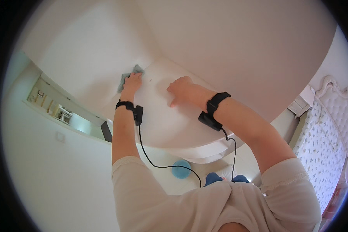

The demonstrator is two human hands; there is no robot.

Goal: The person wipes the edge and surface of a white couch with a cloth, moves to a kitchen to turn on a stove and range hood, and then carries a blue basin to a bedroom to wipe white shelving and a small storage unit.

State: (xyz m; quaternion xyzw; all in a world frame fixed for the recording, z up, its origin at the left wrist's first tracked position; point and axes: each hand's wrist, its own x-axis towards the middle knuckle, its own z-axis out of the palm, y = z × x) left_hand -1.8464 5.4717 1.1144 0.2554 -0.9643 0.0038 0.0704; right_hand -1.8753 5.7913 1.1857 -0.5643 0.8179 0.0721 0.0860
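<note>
My left hand (132, 82) is pressed over a grey-green cloth (137, 69), which bunches out on both sides of the fingers. The cloth lies along the corner where a white side panel (84, 66) meets a white shelf board (165, 124). Off to the right, my right hand (181, 88) is at the shelf board, thumb apart from the bent fingers, with nothing seen in it. A small dark mark (150, 80) shows on the board between the two hands.
Black wrist straps carry small boxes and a cable (162, 167) hanging before my body. Below the board are curved lower shelves (208, 152) and a blue basin (181, 169) on the floor. A bed (319, 142) stands right, a doorway (75, 116) left.
</note>
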